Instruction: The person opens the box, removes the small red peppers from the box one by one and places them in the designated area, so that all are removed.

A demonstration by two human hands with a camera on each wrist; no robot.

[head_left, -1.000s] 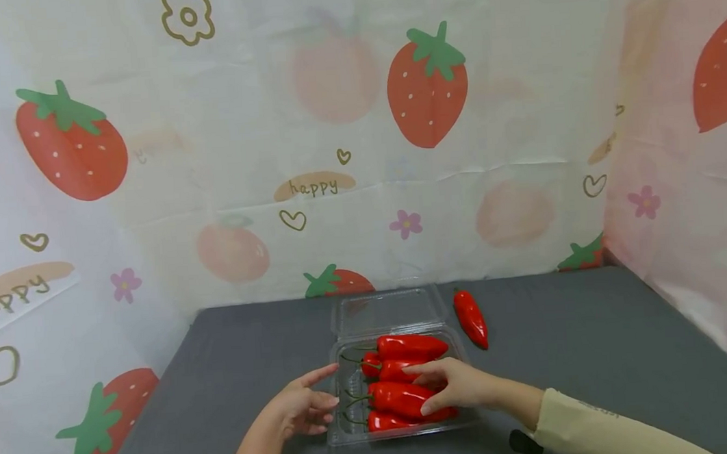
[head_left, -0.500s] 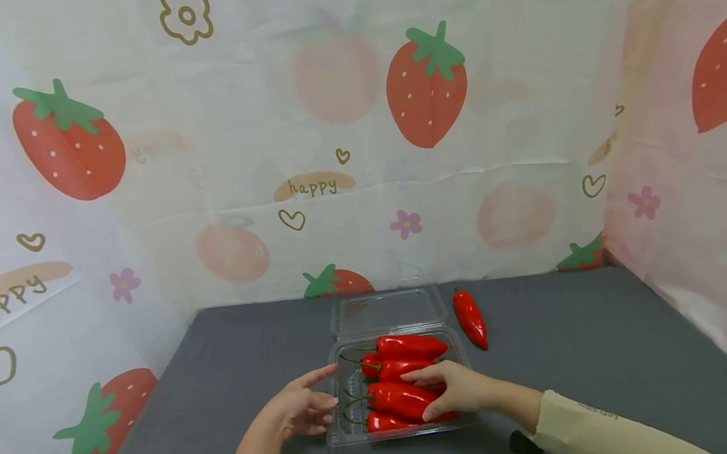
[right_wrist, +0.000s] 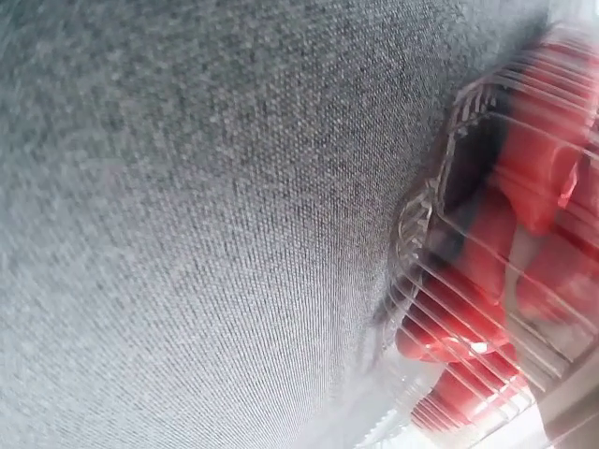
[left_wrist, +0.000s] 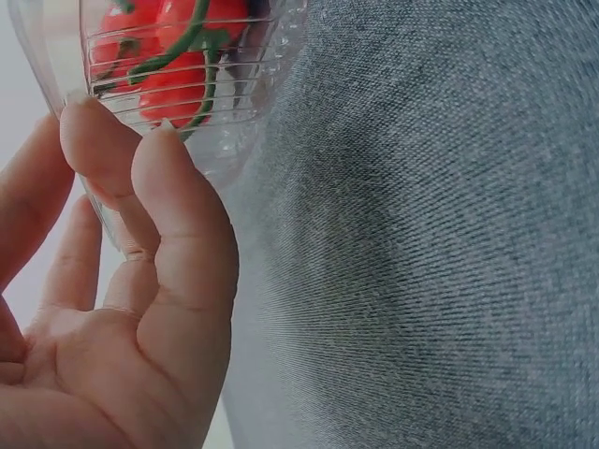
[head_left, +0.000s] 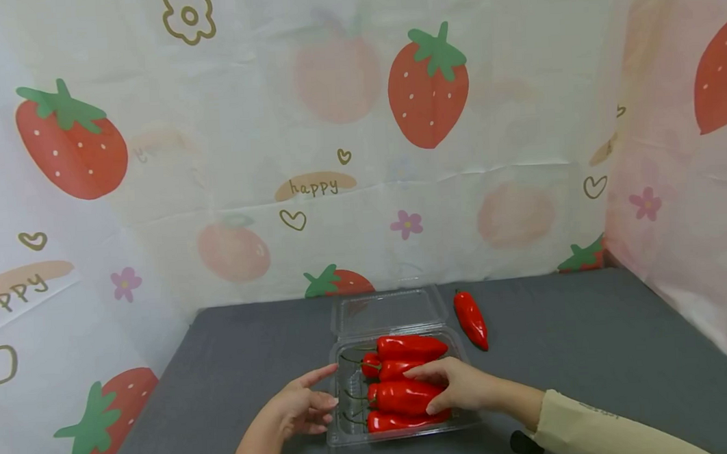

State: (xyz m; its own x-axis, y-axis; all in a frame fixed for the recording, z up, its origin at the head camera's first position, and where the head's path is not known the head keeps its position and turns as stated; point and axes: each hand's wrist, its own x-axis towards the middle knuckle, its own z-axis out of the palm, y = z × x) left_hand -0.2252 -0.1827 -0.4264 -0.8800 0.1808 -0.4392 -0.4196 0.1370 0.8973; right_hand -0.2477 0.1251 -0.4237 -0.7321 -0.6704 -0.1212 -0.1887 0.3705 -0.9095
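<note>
A clear plastic clamshell box (head_left: 405, 436) lies with its lid (head_left: 389, 310) folded back, holding several shiny red peppers with green stems toward the left. My right hand (head_left: 464, 384) reaches in from the right and grips a long red pepper (head_left: 397, 396) in the near half, thumb on the near side and fingers on the far side. Another pepper (head_left: 395, 421) lies nearer the front wall. At the box's left edge, my left hand (head_left: 293, 405) touches the plastic with its fingertips, fingers loosely spread. Through the ribbed wall in the right wrist view, red peppers (right_wrist: 459, 318) appear blurred.
One loose red pepper (head_left: 470, 319) lies on the grey cloth-covered table (head_left: 567, 340), right of the lid. A dark object (head_left: 526, 445) sits beside the right sleeve. Fruit-printed curtains (head_left: 339, 242) stand behind and at both sides.
The pepper in my right hand has turned slightly, lying straighter across the box and uncovering more of the front pepper. My left hand has stayed at the box's edge.
</note>
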